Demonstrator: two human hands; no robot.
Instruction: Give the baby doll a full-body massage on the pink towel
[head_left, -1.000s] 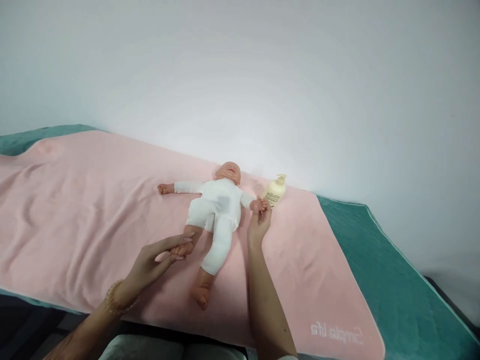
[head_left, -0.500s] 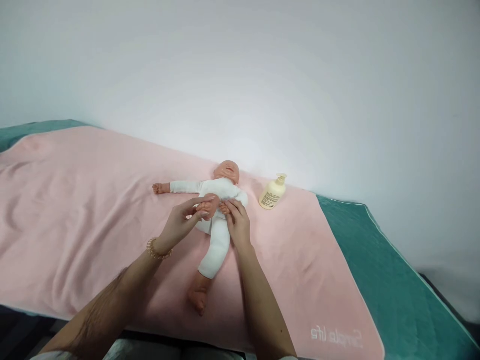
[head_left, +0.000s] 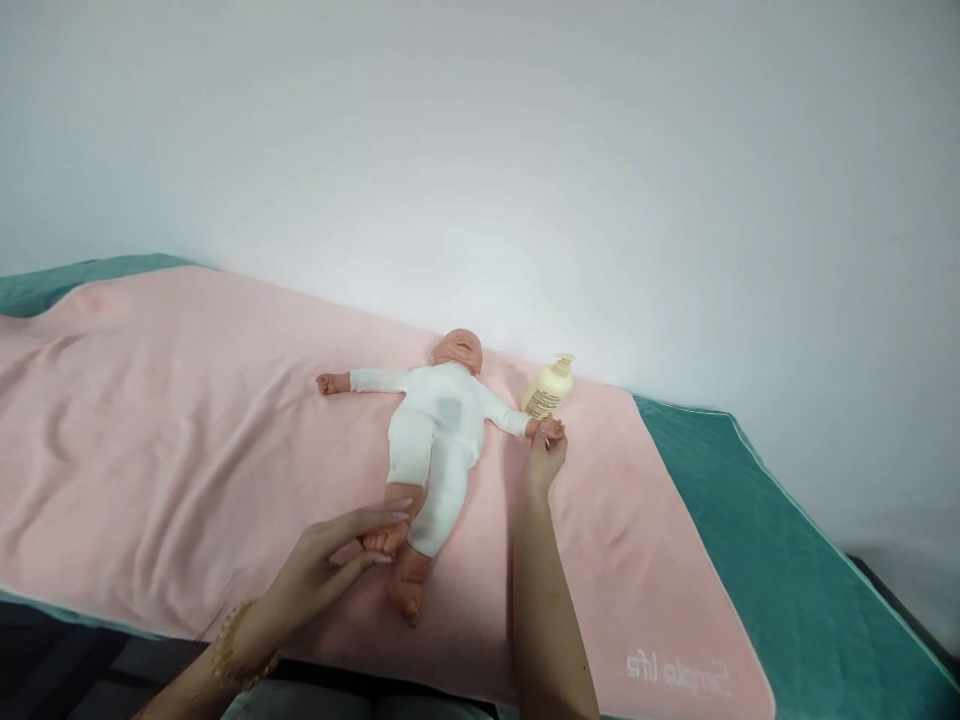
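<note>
A baby doll [head_left: 450, 425] in a white cloth suit lies on its back on a pink blanket [head_left: 225, 450], head toward the wall. Its bare hands, feet and head are of pinkish, skin-toned material. My left hand [head_left: 330, 555], with a beaded bracelet at the wrist, has its thumb and fingers round the doll's foot [head_left: 384, 540] on the left side. Out to the right, my right hand [head_left: 547, 462] pinches the doll's hand [head_left: 551, 428], and that arm is stretched sideways. Just behind it stands a pale yellow pump bottle [head_left: 550, 388].
Under the pink blanket lies a green quilted cover [head_left: 780, 540], showing at the right and far left. A white wall [head_left: 480, 150] rises behind the bed. My lap is partly visible at the bottom edge.
My left hand has brought the doll's bent leg down from its belly toward me. My right hand has drawn the doll's arm from its chest out to the right.
</note>
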